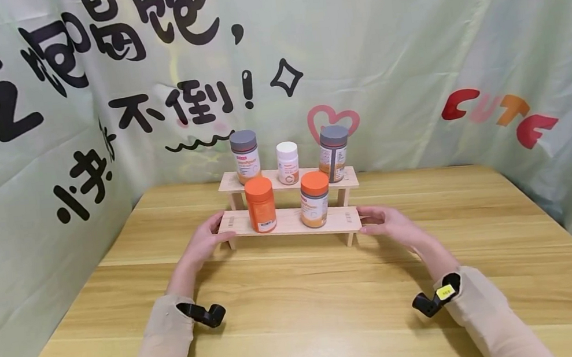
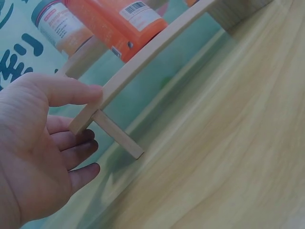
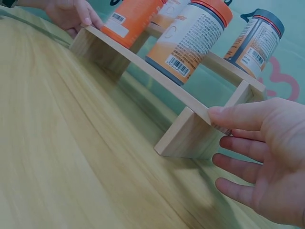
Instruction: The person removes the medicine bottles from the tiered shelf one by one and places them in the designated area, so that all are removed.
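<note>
A two-tier wooden display stand point(image 1: 288, 219) is on the table with bottles on both tiers. At the left end of its lower board, my left hand point(image 1: 205, 242) grips the corner, thumb on the front edge and fingers round the end. My right hand point(image 1: 392, 224) pinches the opposite end, its thumb against the front corner; the other fingers are spread below. On the lower tier stand an orange bottle point(image 1: 261, 207) and an orange-capped bottle point(image 1: 314, 201). A grey-capped bottle point(image 1: 246, 158), a small white bottle point(image 1: 288, 164) and another grey-capped bottle point(image 1: 333, 156) stand upright on the upper tier.
The wood-grain table point(image 1: 300, 316) extends in front of the stand and to both sides. A pale printed curtain point(image 1: 382, 46) hangs behind and along the sides. Black camera mounts sit on both wrists.
</note>
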Action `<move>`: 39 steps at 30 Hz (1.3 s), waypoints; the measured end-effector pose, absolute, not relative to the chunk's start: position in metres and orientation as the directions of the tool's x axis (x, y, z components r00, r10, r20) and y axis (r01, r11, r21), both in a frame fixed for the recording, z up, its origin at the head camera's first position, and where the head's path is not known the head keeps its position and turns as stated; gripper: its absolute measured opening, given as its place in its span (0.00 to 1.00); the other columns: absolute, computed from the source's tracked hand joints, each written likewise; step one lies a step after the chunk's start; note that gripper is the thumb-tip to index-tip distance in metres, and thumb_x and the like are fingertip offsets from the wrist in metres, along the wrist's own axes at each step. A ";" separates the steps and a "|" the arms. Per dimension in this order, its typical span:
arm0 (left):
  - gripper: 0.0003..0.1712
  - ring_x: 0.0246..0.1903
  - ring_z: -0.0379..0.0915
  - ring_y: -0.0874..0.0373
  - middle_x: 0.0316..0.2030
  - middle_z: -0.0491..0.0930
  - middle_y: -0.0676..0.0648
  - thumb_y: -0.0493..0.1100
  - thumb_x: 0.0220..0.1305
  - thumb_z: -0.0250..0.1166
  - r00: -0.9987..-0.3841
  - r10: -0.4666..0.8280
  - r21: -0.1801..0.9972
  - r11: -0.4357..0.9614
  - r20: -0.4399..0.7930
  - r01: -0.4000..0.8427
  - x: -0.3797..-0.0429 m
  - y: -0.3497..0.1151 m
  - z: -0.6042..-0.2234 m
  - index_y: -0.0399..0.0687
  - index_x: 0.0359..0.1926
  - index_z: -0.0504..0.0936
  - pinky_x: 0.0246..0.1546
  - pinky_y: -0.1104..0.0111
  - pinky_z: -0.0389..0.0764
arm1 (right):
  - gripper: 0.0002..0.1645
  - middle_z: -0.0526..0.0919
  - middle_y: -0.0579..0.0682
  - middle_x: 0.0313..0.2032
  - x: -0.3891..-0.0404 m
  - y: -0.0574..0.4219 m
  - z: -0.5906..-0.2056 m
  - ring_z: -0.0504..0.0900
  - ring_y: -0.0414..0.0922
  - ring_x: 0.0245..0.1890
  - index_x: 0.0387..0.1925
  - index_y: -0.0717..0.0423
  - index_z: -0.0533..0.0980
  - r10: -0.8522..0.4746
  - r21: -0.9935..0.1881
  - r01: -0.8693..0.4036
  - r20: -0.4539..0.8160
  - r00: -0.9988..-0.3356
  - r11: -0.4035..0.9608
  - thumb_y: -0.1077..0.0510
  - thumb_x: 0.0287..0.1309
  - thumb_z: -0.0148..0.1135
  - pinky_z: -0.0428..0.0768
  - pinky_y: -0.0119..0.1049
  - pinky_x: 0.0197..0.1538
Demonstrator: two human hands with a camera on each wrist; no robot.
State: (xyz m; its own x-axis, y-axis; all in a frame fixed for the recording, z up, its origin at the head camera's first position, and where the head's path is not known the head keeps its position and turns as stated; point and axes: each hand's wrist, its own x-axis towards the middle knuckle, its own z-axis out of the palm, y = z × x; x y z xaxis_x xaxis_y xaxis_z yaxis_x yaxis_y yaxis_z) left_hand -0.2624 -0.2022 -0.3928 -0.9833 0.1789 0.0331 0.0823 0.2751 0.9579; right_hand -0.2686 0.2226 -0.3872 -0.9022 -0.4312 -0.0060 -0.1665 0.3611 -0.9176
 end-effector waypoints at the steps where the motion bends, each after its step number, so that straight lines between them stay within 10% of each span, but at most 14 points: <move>1: 0.44 0.65 0.51 0.41 0.67 0.53 0.31 0.35 0.58 0.62 -0.984 0.176 0.958 0.275 0.036 0.084 -0.264 -0.203 -0.394 0.29 0.69 0.46 0.65 0.53 0.52 | 0.41 0.63 0.68 0.62 -0.269 0.222 -0.387 0.65 0.60 0.60 0.66 0.71 0.55 -0.430 -0.917 -0.167 -0.005 -0.903 0.361 0.59 0.57 0.62 0.64 0.49 0.61; 39: 0.44 0.67 0.45 0.43 0.69 0.46 0.33 0.33 0.60 0.60 -0.984 0.174 0.972 0.223 0.037 0.076 -0.263 -0.209 -0.396 0.29 0.69 0.45 0.66 0.56 0.49 | 0.44 0.64 0.61 0.64 -0.302 0.195 -0.288 0.62 0.54 0.64 0.69 0.60 0.52 -0.206 -0.905 -0.228 0.162 -0.965 0.359 0.54 0.58 0.62 0.59 0.49 0.64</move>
